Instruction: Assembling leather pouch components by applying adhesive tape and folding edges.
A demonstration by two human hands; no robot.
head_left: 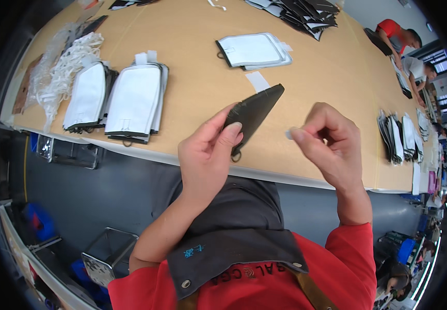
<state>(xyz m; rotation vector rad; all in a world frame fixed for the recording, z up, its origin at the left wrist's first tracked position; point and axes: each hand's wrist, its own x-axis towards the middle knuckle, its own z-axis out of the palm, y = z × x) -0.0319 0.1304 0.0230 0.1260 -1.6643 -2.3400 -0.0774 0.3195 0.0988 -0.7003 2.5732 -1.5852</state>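
Between the thumb and fingers of my left hand [210,150] is a black flat fabric piece [254,113], tilted up on edge over the near side of the table. A small dark loop [237,156] hangs from its lower end. A white strip [257,81] shows just behind its upper edge; I cannot tell if it is joined on. To the right and apart from the piece, my right hand [333,139] pinches a small whitish scrap [288,134] between thumb and forefinger. The scrap is mostly covered by the fingertips.
White-faced panels with dark edges lie in two stacks [133,103] [86,95] at left, beside tangled white cord [71,67] and clear plastic. Another small stack [254,50] lies farther back. Dark pieces [306,15] heap at the far edge. Other people [396,39] work at right.
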